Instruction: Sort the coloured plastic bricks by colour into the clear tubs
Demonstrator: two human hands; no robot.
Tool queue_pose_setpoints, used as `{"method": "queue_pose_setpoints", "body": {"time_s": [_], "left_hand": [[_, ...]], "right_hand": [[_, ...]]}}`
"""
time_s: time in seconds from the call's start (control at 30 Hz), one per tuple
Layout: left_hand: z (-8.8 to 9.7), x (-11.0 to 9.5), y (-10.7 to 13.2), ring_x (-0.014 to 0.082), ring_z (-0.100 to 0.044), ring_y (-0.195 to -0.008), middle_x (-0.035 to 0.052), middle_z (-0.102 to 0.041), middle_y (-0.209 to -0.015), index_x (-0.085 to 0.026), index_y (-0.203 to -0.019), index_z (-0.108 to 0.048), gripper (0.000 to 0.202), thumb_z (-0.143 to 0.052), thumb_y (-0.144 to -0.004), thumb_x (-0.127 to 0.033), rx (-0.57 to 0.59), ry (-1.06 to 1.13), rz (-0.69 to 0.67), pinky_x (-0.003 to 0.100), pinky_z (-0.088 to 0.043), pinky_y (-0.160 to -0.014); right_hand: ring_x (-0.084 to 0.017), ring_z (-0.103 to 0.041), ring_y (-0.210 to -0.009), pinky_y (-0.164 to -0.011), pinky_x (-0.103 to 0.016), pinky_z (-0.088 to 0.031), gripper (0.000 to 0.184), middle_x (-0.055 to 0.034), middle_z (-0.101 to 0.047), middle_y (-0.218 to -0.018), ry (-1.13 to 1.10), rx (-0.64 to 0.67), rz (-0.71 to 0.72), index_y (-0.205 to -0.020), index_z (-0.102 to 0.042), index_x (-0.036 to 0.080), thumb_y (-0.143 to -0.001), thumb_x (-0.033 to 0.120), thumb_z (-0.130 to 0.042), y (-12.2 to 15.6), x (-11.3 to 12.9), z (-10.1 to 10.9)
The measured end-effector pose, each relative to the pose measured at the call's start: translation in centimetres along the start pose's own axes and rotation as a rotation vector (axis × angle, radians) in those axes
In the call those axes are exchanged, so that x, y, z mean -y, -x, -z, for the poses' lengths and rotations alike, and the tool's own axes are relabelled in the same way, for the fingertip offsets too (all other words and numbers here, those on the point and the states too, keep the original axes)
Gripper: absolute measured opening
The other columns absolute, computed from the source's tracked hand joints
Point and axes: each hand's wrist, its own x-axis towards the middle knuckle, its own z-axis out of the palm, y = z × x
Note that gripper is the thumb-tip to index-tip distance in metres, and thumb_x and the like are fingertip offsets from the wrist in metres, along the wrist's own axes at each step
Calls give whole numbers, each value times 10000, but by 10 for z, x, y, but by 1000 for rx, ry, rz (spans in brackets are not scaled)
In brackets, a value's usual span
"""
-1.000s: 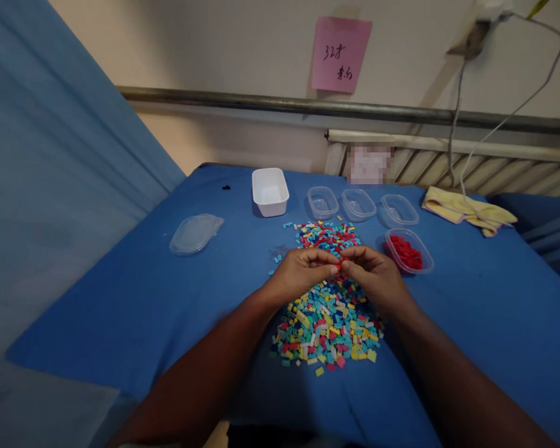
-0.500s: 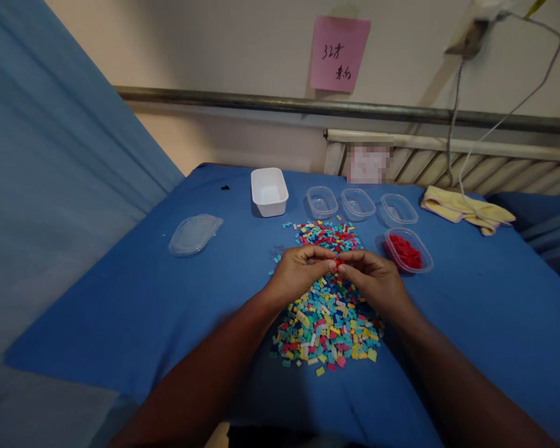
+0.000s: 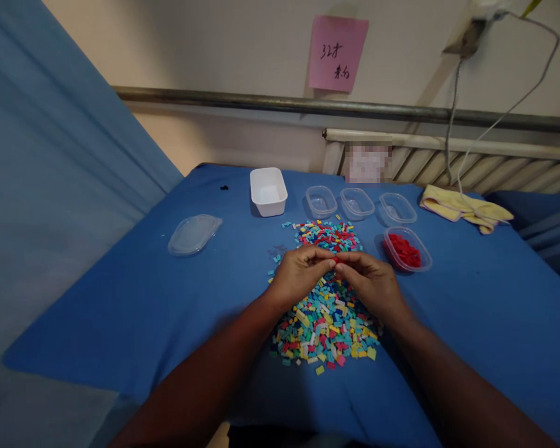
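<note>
My left hand [image 3: 299, 272] and my right hand [image 3: 372, 279] meet fingertip to fingertip over a heap of small toy bricks [image 3: 329, 323]. Between their pinched thumbs and fingers is a red brick [image 3: 336, 259], mostly covered by the fingertips. Whether it is one brick or more I cannot tell. The heap mixes blue, yellow, white, pink, green and red pieces, and its middle is partly hidden by my hands. To the right of my right hand, a clear plastic tub [image 3: 424, 266] holds a pile of red bricks [image 3: 404, 250].
Three clear tubs [image 3: 321, 203] line the back, beside a white tub [image 3: 269, 204]. A clear lid [image 3: 193, 235] lies at left, near a small black object [image 3: 224, 187]. A yellow cloth [image 3: 464, 207] rests at the back right, below a hanging cable [image 3: 453, 124]. Blue cloth [image 3: 135, 298] covers the table.
The fingertips have drawn slightly closer around the red brick, so less of it shows. Both hands stay over the heap; the view has shifted a little.
</note>
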Motion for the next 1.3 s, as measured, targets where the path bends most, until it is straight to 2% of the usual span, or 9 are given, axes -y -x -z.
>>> {"method": "queue_pose_setpoints", "body": {"time_s": [0.23, 0.37, 0.6, 0.8, 0.9, 1.07, 1.13, 1.2, 1.3], "left_hand": [[1, 7, 1, 184, -755, -967, 59, -802, -1027, -222, -1034, -852, 147, -712, -1006, -255, 44, -259, -274, 324, -582, -895], [2, 7, 3, 186, -748, -995, 71, -795, -1058, -215, -1098, -835, 172, -675, -1034, -213, 54, -443, -404, 328, -579, -904], [3, 4, 6, 205, -739, -988, 84, -776, -1054, -213, -1108, -816, 170, -661, -1050, -247, 82, -528, -426, 347, -586, -878], [2, -5, 7, 200, -741, -1055, 82, -784, -1129, -235, -1226, -810, 228, -635, -1082, -263, 162, -445, -475, 358, -595, -947], [8, -8, 4, 200, -742, -1102, 79, -789, -1166, -229, -1238, -809, 226, -664, -1070, -271, 92, -421, -451, 364, -586, -1003], [34, -8, -11, 203, -729, -1036, 67, -782, -1089, -213, -1140, -835, 203, -684, -1036, -299, -214, -361, -300, 347, -574, -947], [43, -5, -16, 203, -723, -1001, 64, -782, -1081, -214, -1140, -838, 216, -689, -1024, -321, -291, -353, -235, 340, -570, -922], [49, -1, -20, 207, -722, -1000, 65, -783, -1083, -214, -1153, -835, 234, -684, -1025, -338, -317, -376, -203, 342, -568, -924], [51, 4, -20, 222, -727, -1078, 77, -784, -1129, -215, -1176, -827, 251, -659, -1048, -349, -245, -482, -248, 367, -568, -991]], "right_hand": [[-217, -751, -819, -817, -371, -617, 374, -43, -835, -897, -46, 18, -79, -1053, -863, 244, -836, 544, -917, -3, 5, 3], [-201, -758, -834, -836, -359, -617, 427, -44, -846, -957, -159, 44, -188, -1058, -854, 237, -777, 540, -960, -2, 5, 2], [-216, -775, -913, -888, -366, -618, 458, -55, -858, -1030, -225, 107, -237, -1076, -846, 235, -737, 507, -991, 0, 9, 2], [-189, -757, -799, -800, -343, -624, 422, -38, -837, -915, -220, 22, -235, -1032, -849, 236, -739, 500, -1000, 0, 13, 11], [-207, -774, -820, -817, -365, -641, 412, -50, -845, -936, -170, -58, -192, -1033, -855, 238, -740, 490, -1001, -3, 19, 26], [-262, -800, -895, -834, -427, -659, 376, -79, -858, -1034, 24, -334, -31, -1072, -853, 251, -793, 483, -951, -11, 24, 73], [-279, -802, -903, -840, -456, -658, 360, -81, -855, -1028, 138, -431, 31, -1096, -847, 253, -829, 486, -912, -13, 20, 94], [-292, -801, -916, -869, -482, -649, 341, -86, -851, -1028, 325, -499, 100, -1131, -846, 246, -880, 476, -856, -14, 14, 112], [-325, -794, -974, -940, -524, -616, 315, -110, -847, -1110, 653, -491, 203, -1187, -843, 240, -960, 434, -741, -14, 6, 128]]}}
